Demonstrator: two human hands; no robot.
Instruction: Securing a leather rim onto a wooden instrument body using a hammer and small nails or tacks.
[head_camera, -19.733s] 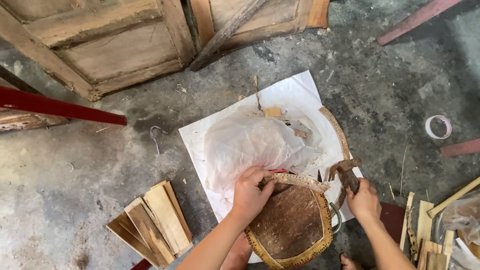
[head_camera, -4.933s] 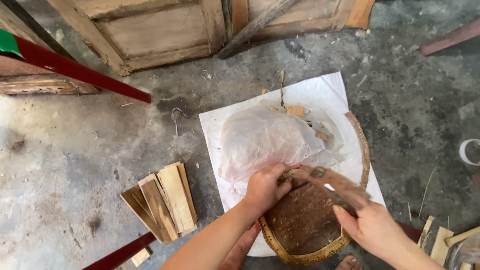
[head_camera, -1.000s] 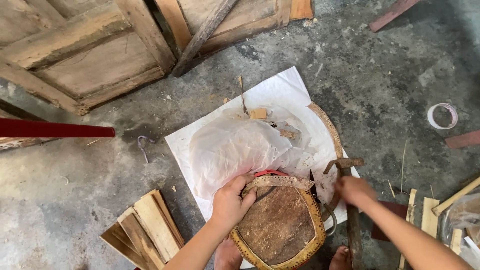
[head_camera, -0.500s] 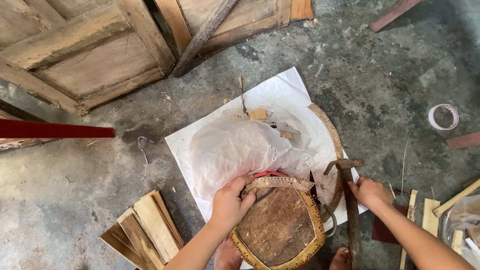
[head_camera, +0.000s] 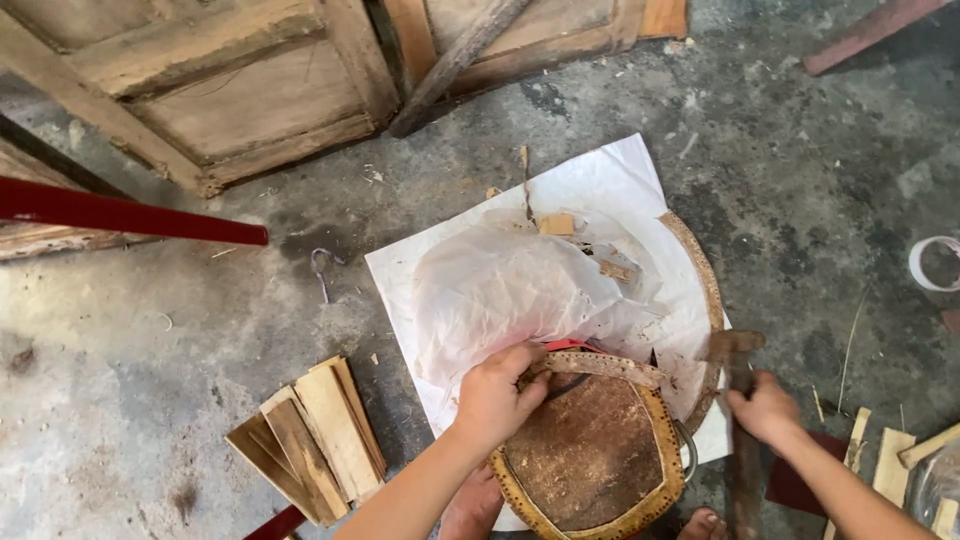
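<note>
Since a moment ago the right hand (head_camera: 765, 408) has slid down the hammer (head_camera: 738, 420) handle and the view has barely shifted. The left hand (head_camera: 495, 395) closes on the upper rim of the round woven frame (head_camera: 590, 450), which lies on white sheeting (head_camera: 600, 185) on the concrete floor (head_camera: 180, 330). The right hand grips the hammer just right of the frame. Pinning the rim firmly should keep the frame from skidding. A crumpled plastic sheet (head_camera: 500, 290) covers whatever lies beneath; the frame's lower edge is cut off. Split wood pieces (head_camera: 310, 440) lie to the left.
</note>
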